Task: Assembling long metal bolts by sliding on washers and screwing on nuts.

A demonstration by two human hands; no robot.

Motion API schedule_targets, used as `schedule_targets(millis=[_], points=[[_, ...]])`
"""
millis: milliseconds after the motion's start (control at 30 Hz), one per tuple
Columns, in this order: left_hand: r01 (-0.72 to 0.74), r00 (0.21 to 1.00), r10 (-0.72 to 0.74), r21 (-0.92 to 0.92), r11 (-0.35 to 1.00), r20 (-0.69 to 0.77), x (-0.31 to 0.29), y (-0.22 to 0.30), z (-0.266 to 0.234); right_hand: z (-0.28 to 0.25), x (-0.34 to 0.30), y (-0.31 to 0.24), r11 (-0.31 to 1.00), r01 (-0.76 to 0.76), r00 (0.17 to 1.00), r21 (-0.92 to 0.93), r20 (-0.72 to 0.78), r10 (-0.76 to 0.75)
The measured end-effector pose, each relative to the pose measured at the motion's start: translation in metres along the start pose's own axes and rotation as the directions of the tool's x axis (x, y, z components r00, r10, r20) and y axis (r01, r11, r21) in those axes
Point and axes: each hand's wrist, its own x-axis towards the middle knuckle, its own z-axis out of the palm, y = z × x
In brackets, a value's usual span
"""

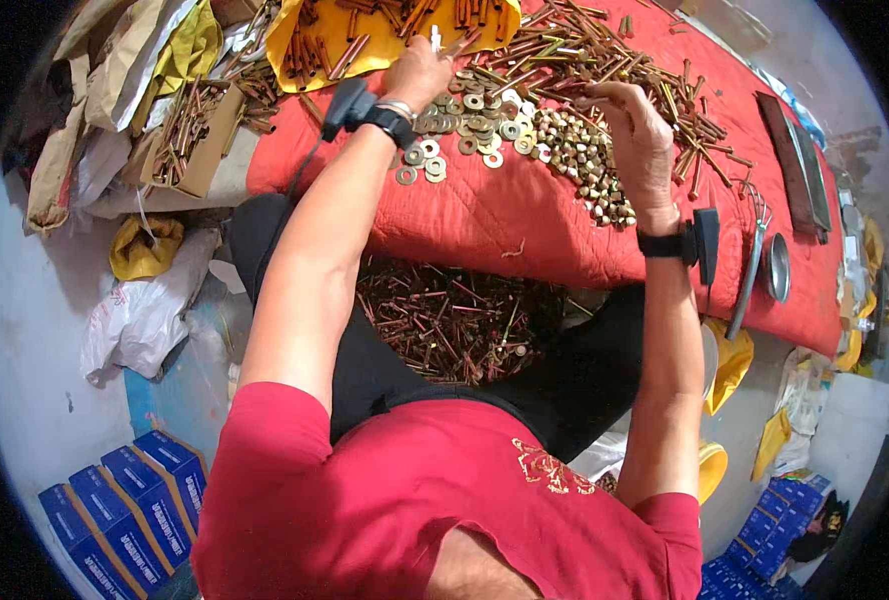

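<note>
At the far side of the red-covered work surface, my left hand (420, 75) reaches to the edge of a yellow sack (310, 75) strewn with copper-coloured metal tubes. Its fingers are closed around something; a small white, shiny bit shows at the fingertips, too small to name. Beside the wrist lies a spread of flat washers (480, 120). My right hand (640, 140) hovers over the right end of a heap of brass-coloured nuts (585, 165), fingers bent and partly apart, with nothing visible in them. Beyond it long bolts (565, 50) are piled up.
A cardboard box (215, 140) of metal tubes stands at the left. To the right lie a whisk (755, 240), a metal bowl or ladle (778, 268) and a dark flat bar (795, 165). Many bolts (455, 320) lie below between my legs. Blue boxes (130, 510) stand lower left.
</note>
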Motion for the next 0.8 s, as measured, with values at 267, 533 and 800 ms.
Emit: schedule_targets(millis=[267,533,800], points=[[0.416,0.866,-0.159,-0.858,-0.300,0.475,-0.008,-0.070,-0.052,0.068,-0.064,-0.032,0.910,-0.282,0.958,0.304,0.141,0.250],[0.399,0.888,-0.013,-0.784,-0.476,0.460,-0.072,-0.040,-0.071,0.048,-0.054,-0.048,0.975,-0.210,0.916,-0.072,0.333,0.222],[0.528,0.829,0.114,-0.699,-0.483,0.548,-0.127,-0.019,-0.056,0.047,-0.046,-0.060,0.958,-0.108,0.873,-0.264,0.436,0.218]])
